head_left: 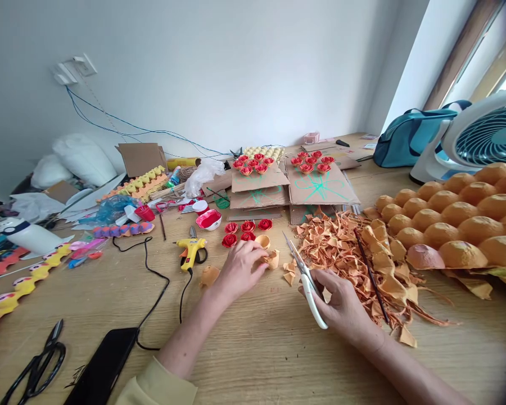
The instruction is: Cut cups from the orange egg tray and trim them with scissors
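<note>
- The left hand (238,267) is rested on the pale wooden table (257,349). Its fingers are curled and their tips are pinched on a small orange paper-pulp cup piece (273,259), which lies at 3 o'clock from that hand and touches the tabletop.
- The right hand (341,306) is closed round the loops of a pair of white-handled steel scissors (306,275), held at 4 o'clock from the cup piece. The blades are pointed towards 11 o'clock, just beside the piece but apart from it. Whether the blades are parted cannot be told.
- The cup piece is judged to be very light, stiff in the wall, brittle at its thin torn edges and easily crushed. It would best be taken by its thicker base, between thumb and fingertips, with slight pressure.
- The scissors are judged rigid and sharp at the tip, so they are best gripped by the loops alone.
- At 12 o'clock from the left hand a cluster of red-painted paper roses (247,228) is set out, with one unpainted cup beside it. A yellow plastic glue gun (191,250) stands at 9 o'clock.
- A heap of orange pulp scraps (337,244) is spread at 12 o'clock from the right hand, with a thin dark stick (371,275) laid across it. An orange moulded egg tray (455,219) is seen at 2 o'clock.
</note>
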Action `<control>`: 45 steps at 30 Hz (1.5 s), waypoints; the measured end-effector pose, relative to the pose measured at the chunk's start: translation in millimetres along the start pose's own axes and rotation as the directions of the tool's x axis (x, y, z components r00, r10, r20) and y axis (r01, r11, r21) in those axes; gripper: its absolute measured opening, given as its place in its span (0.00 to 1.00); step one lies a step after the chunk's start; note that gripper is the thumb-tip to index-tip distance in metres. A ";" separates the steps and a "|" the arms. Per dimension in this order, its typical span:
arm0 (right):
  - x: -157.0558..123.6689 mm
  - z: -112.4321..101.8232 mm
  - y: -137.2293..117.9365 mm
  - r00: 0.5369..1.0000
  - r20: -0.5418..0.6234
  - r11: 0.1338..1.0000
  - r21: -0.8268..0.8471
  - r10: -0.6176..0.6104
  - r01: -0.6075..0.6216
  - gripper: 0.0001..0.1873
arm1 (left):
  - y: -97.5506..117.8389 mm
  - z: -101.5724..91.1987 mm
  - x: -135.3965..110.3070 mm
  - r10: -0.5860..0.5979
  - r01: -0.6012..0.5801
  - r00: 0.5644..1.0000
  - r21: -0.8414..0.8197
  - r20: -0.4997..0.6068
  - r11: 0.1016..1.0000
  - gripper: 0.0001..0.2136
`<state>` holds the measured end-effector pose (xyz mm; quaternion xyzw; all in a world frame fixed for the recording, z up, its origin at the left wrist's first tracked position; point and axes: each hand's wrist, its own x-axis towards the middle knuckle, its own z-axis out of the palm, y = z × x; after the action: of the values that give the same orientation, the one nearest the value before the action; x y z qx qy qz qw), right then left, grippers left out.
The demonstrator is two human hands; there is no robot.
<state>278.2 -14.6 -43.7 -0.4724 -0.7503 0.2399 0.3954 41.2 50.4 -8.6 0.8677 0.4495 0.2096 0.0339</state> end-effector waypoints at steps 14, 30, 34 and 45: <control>8.4 -5.1 4.1 0.968 -0.050 0.894 0.397 0.244 -0.205 0.13 | 24.4 30.4 -22.6 0.359 -0.345 0.915 0.101 -0.187 0.933 0.09; 7.1 3.5 5.0 0.948 -0.146 0.886 0.419 0.283 -0.200 0.14 | 39.8 37.5 -27.6 0.267 -0.304 0.953 -0.424 -0.146 0.853 0.19; 5.9 2.2 3.5 0.951 -0.168 0.890 0.424 0.261 -0.169 0.14 | 43.7 39.6 -27.8 0.092 -0.149 0.989 -0.672 -0.120 0.726 0.19; 4.8 1.6 1.0 0.958 -0.163 0.837 0.536 0.236 -0.114 0.16 | 47.0 47.7 -23.4 -0.011 0.241 0.970 -0.960 0.242 0.140 0.21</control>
<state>276.2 -9.9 -43.6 -0.4384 -0.5615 0.4149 0.5661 84.1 10.1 -48.3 0.6093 0.2708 0.3699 0.6470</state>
